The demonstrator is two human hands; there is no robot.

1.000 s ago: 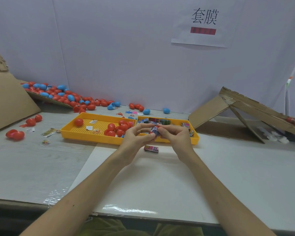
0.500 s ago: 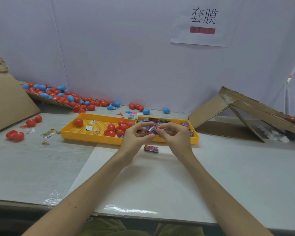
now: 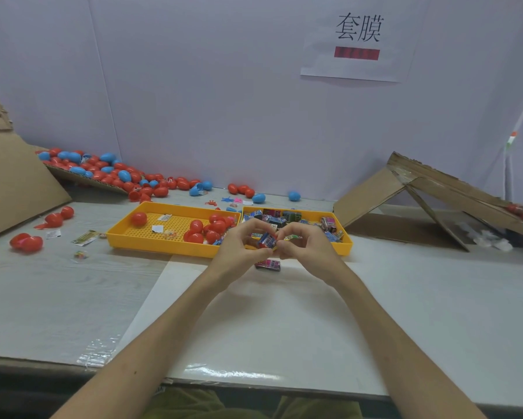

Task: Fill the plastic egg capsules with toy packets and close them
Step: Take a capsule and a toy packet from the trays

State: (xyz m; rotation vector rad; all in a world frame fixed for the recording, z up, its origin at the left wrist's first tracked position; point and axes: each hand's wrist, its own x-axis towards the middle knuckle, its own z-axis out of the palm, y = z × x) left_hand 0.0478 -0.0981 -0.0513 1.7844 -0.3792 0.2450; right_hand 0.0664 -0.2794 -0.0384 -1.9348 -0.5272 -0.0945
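Observation:
My left hand (image 3: 242, 248) and my right hand (image 3: 307, 248) meet just in front of the yellow trays, fingers curled toward each other. Between the fingertips sits a blue and red toy packet (image 3: 266, 240), pinched by both hands; whether an egg half is under it is hidden. Another pink packet (image 3: 268, 264) lies on the white sheet below my hands. The left yellow tray (image 3: 151, 237) holds several red egg capsules (image 3: 207, 229). The right yellow tray (image 3: 346, 238) holds several toy packets (image 3: 279, 217).
A heap of red and blue eggs (image 3: 109, 172) spills from cardboard at the back left. Loose red eggs (image 3: 26, 241) and wrappers (image 3: 85, 237) lie on the left of the table. A folded cardboard ramp (image 3: 435, 195) stands at the right. The wall is close behind the trays.
Both hands stayed together in front of the trays, lifting slightly; the fingers have worked round the packet, which now shows more plainly between the fingertips.

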